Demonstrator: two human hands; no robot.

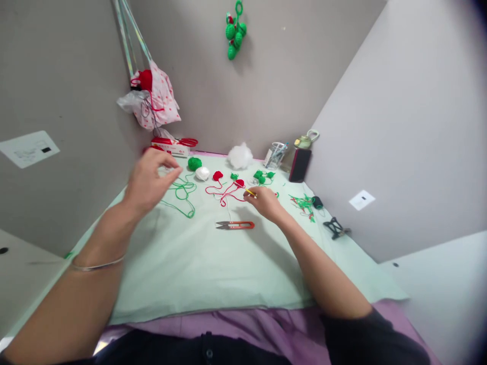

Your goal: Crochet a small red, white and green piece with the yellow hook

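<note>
My right hand (pixel 264 203) grips a thin crochet hook (pixel 249 192) with a yellow handle. Its tip points left, toward a small red crocheted piece (pixel 239 183) with loose red yarn (pixel 224 196) trailing from it. Raised above the left side of the table is my left hand (pixel 148 177), thumb and forefinger brought together in a pinch; whatever may be between them is too small to make out. Green yarn (pixel 182 192) lies in loops just beyond that hand. Orange-handled thread snips (pixel 236 225) rest in front, between both hands, touched by neither.
Behind lie a green yarn ball (pixel 194 163), a white ball (pixel 202 174), a red piece (pixel 217 176) and white stuffing (pixel 240 156). A clear cup (pixel 275 155) and a phone (pixel 300 165) stand back right. Green and red scraps (pixel 304 205) and a black stand (pixel 336 228) sit at right.
</note>
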